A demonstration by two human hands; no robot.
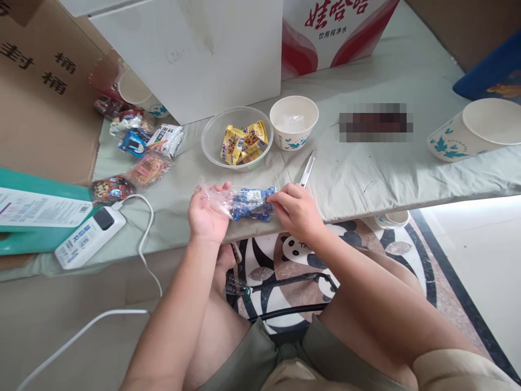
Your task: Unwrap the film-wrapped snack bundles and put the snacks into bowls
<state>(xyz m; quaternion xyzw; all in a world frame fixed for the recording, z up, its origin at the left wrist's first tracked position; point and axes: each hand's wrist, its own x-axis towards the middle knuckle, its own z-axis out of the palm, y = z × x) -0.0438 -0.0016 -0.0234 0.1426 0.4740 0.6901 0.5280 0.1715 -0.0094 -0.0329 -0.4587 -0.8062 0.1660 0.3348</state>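
Over the near edge of the cloth-covered surface, a clear plastic bag (217,198) with blue-wrapped snack packets (253,204) stretches between my hands. My left hand (208,216) is palm up, its fingers curled round the crinkled end of the bag. At the other end, my right hand (296,210) pinches the blue wrapping between thumb and fingers. A clear round bowl (211,144) with several yellow snack packets (244,142) stands just beyond. A paper cup (293,133) with something clear inside is beside the bowl. Behind my right hand lies a utility knife (308,169).
Several wrapped snacks (148,168) lie at the left, near a white power bank (90,236) with a cable and a green container (40,212). White and red boxes (244,54) stand behind. Another paper cup (456,133) is at the right, past a blurred-out patch.
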